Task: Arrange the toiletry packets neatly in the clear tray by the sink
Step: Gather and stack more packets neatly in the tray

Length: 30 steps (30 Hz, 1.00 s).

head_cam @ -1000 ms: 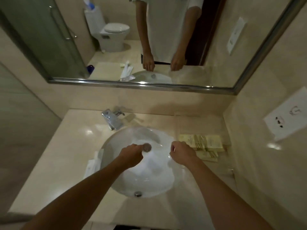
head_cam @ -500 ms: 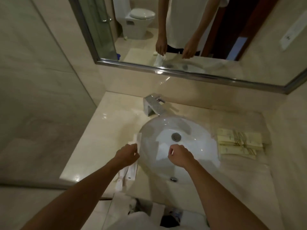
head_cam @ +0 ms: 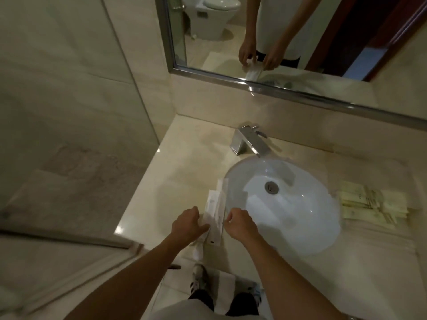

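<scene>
Between my hands, left of sink [head_cam: 288, 172]: white toiletry packets [head_cam: 213, 211] lying lengthwise on counter [head_cam: 175, 181]. My left hand [head_cam: 188, 225] fingers resting on near ends, not clearly gripping. My right hand [head_cam: 240, 224] loosely curled beside them; hold unclear. Beige packets [head_cam: 369, 204] in clear tray [head_cam: 411, 205], far right of hands. Print unreadable.

Glossy stone counter [head_cam: 175, 181], chrome faucet [head_cam: 248, 142]
</scene>
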{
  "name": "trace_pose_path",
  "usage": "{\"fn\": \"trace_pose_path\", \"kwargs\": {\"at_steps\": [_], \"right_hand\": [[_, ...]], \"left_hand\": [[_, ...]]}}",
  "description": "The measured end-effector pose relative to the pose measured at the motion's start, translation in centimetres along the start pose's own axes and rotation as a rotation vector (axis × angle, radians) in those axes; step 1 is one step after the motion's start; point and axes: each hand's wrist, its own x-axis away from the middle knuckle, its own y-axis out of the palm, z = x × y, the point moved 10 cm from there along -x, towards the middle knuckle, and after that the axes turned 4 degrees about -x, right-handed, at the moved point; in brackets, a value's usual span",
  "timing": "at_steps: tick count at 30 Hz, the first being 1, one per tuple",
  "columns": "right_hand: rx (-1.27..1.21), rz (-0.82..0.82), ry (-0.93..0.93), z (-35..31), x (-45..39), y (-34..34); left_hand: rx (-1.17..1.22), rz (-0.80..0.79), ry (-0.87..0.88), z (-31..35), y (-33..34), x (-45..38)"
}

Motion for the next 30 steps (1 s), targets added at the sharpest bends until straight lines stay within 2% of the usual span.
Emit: {"fn": "trace_pose_path", "kwargs": {"at_steps": [9, 15, 22, 30], "right_hand": [[-0.233, 0.112, 0.121, -0.4, -0.7, 2.7], [-0.533, 0.109, 0.261, 1.0, -1.2, 3.4], [-0.517, 0.036, 0.267, 1.2, -2.1, 4.3], [-0.445, 0.071, 0.199, 1.9, -2.4, 2.9]], "left_hand": [[0.031, 0.003, 0.005, 0.7, 1.7, -0.9], [0.178, -0.049, -0.011, 1.1, 2.3, -1.7], [0.241, -0.074, -0.034, 1.5, 2.3, -2.4], [0.085, -0.014, -0.003, 3.0, 1.7, -2.1]]}}
